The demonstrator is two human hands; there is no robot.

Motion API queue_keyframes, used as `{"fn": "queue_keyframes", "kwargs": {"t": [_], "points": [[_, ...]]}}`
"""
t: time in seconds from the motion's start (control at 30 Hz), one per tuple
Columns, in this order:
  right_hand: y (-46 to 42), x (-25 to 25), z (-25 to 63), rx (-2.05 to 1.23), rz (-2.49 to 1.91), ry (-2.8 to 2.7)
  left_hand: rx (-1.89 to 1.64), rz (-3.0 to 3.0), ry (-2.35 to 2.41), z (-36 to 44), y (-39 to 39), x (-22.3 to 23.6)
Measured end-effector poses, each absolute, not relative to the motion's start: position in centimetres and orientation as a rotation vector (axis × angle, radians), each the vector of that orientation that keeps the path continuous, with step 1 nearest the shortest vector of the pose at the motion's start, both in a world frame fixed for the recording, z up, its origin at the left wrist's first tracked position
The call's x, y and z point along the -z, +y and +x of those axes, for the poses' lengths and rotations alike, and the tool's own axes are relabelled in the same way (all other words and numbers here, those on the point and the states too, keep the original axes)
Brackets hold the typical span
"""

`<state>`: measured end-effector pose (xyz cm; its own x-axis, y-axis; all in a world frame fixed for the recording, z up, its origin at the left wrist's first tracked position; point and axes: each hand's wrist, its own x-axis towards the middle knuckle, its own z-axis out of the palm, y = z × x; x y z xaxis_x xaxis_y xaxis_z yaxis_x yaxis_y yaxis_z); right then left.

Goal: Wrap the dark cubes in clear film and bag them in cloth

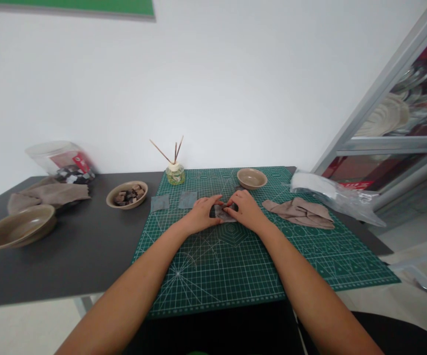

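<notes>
green mat [235, 276] on a dark table [87, 256], two hands at one small sheet

both forearms [154, 273] cross the mat's near edge, probably so the hands can come at the work from two sides. the left hand [203, 213] and right hand [246, 206] meet over a small grey sheet [225, 216] near the mat's middle, likely to steady it. each is curled, thumb and fingers a narrow gap apart, fingertips at the sheet; i cannot tell whether either pinches it. a crumpled cloth [304, 213] lies just beside the right hand, seemingly for easy reach. left of the hands, two clear squares [188, 199] lie apart, presumably to keep them flat and separate. farther back stand a shallow bowl [252, 179] and a reed jar [175, 174], then the white wall [235, 98].
</notes>
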<state>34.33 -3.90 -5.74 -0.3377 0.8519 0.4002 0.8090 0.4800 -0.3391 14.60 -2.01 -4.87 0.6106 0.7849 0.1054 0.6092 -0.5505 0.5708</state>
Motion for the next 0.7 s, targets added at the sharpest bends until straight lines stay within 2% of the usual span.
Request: {"fn": "queue_keyframes", "kwargs": {"t": [0.7], "points": [[-3.88, 5.77, 34.19, -0.114, -1.383, -2.184, -0.477, 2.355, 1.101, 14.66, -2.08, 4.77]]}}
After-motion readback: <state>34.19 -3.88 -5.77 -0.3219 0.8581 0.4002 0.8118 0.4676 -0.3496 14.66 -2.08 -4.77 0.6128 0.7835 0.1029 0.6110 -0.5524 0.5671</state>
